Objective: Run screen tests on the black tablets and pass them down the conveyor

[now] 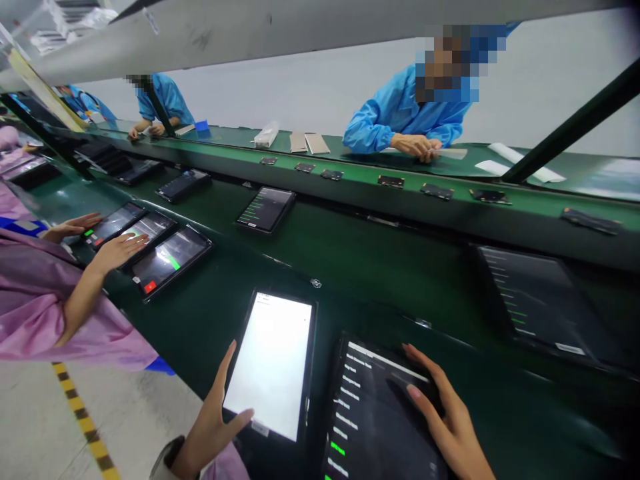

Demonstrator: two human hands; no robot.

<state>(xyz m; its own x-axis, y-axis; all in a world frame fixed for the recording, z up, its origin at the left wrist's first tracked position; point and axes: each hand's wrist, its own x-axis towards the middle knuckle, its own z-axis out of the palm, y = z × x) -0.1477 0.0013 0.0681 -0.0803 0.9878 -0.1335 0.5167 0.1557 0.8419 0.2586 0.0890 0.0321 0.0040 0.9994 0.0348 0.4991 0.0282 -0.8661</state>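
A tablet (270, 363) with a bright white screen lies on the green bench in front of me. My left hand (210, 420) grips its lower left corner, thumb over the bottom edge and fingers along the left side. To its right is a second tablet (373, 413), dark-screened, with a list of white lines and a few green ones. My right hand (445, 420) reaches over this tablet's right side, thumb above the screen and fingers stretched by the edge. The thumb's reflection shows in the glass. The lower part of this tablet is cut off by the frame.
Another tablet (535, 300) lies at right, and one (266, 209) farther back. At left a co-worker's hand (117, 253) touches one of several tablets. Small circuit boards (391, 181) line a raised green ledge. Across it a person in blue (400, 113) works. A green post (575, 127) slants at right.
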